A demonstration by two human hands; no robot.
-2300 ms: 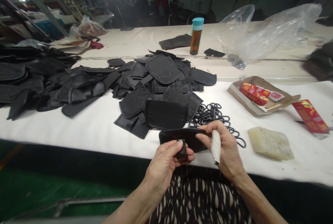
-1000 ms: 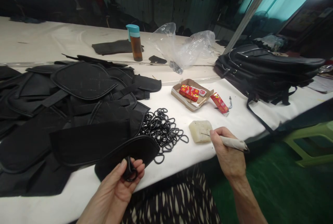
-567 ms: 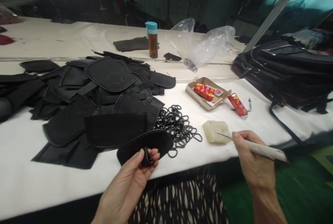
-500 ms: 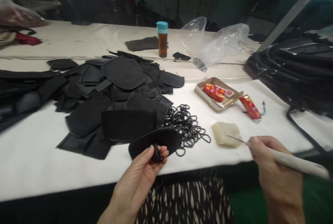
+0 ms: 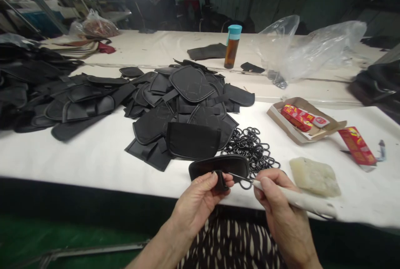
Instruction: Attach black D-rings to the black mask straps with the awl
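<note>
Indoors | white tabletop (image 5: 78, 160) | green floor (image 5: 78, 231) | left hand (image 5: 201, 196) pinching black piece (image 5: 221, 182) | right hand (image 5: 283, 212) gripping pale-handled tool (image 5: 308, 202)

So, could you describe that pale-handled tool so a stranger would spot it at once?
Look along the near edge of the long white-covered table to the person's right hand. It grips a long tool with a pale, stick-like handle. Unlike the chunky, yellowish block just beyond, the tool is narrow and ends in a thin, dark shaft.
</note>
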